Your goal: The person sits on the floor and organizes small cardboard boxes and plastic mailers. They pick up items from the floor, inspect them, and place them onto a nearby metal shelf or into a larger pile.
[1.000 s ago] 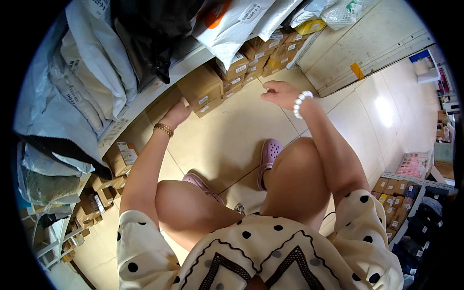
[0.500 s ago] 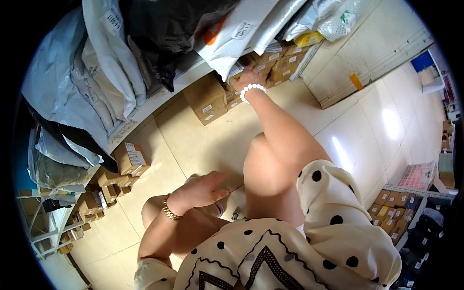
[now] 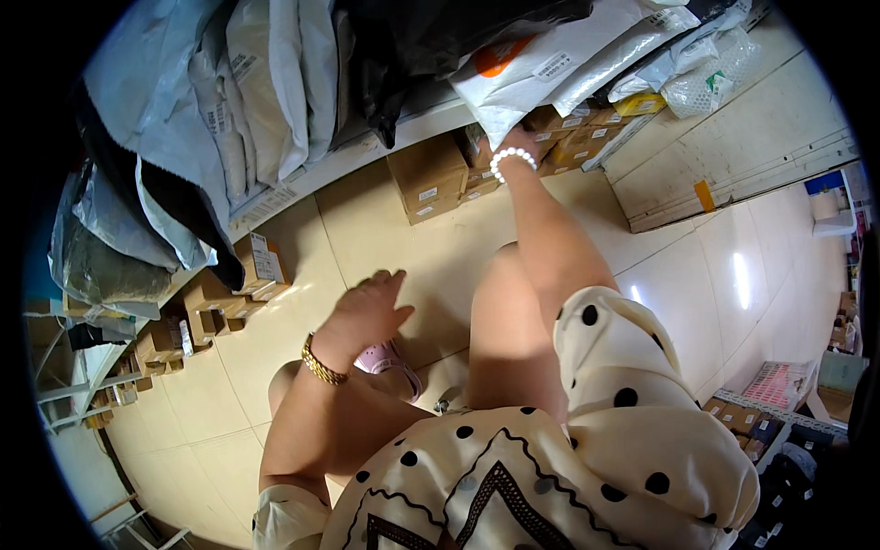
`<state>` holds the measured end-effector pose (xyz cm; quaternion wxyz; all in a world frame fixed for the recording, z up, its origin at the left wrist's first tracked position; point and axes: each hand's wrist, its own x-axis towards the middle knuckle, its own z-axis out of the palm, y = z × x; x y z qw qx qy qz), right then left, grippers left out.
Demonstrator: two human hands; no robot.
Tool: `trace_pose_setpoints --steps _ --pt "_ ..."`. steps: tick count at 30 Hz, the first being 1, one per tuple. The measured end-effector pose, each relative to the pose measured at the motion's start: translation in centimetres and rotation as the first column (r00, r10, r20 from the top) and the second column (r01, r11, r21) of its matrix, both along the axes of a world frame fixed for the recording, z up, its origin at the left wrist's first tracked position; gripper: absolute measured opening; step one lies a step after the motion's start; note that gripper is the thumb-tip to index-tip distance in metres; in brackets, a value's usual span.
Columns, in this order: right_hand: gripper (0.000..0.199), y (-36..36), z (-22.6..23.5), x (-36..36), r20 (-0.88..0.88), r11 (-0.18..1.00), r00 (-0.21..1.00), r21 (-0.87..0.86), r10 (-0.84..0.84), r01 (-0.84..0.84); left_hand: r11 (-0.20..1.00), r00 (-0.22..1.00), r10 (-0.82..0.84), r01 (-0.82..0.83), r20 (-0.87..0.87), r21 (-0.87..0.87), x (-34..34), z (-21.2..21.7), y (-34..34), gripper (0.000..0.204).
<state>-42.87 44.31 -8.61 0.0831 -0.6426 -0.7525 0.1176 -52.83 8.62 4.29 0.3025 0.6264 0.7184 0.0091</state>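
**Clerk A:** Item one, your right hand (image 3: 513, 139). How was it entered?

**Clerk B:** Reached out under the shelf (image 3: 367, 160), bead bracelet (image 3: 510, 159) at the wrist. Your fingers went in among the small cardboard boxes (image 3: 573, 128) stacked below the shelf edge, with a white mailer bag (image 3: 536, 78) hanging just above them. The fingers were hidden behind the wrist and the boxes, so I could not tell how far your hand was open, nor whether it had hold of a box.

**Clerk A:** Item two, your left hand (image 3: 371, 307)?

**Clerk B:** Open, fingers spread, palm down, holding nothing. It hovered over the tiled floor (image 3: 275, 367) near your knee, gold bracelet (image 3: 323, 364) at the wrist, a pink shoe (image 3: 390, 359) just beside it.

**Clerk A:** Nearby stock?

**Clerk B:** One larger cardboard box (image 3: 429, 177) stood on the floor under the shelf, just left of your right hand. Further left, a labelled box (image 3: 261, 266) and a row of smaller brown boxes (image 3: 174, 325) ran along the floor beneath the shelf.

**Clerk A:** And above?

**Clerk B:** Grey and white mailer bags (image 3: 220, 101) packed upright on the shelf, with a black bag (image 3: 431, 32) among them. You wore a cream dotted top (image 3: 596, 431).
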Motion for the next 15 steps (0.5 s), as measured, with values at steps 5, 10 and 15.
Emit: trace_pose_setpoints --steps 5,10,15 --pt "0.082 -3.8 6.8 4.2 -0.454 0.938 0.89 -0.324 -0.041 -0.122 0.987 0.981 0.155 -0.148 -0.116 0.067 -4.6 -2.4 -1.6 0.058" --pt "0.06 -6.4 9.8 11.8 -0.189 0.747 0.981 -0.645 0.051 -0.163 0.978 0.976 0.126 -0.152 -0.175 -0.144 -6.3 -3.3 -2.2 0.059" --pt "0.063 -6.7 9.0 13.6 0.013 0.702 0.967 -0.69 0.254 -0.175 0.976 0.99 0.057 -0.082 -0.129 -0.202 -3.8 -3.1 -0.4 0.058"
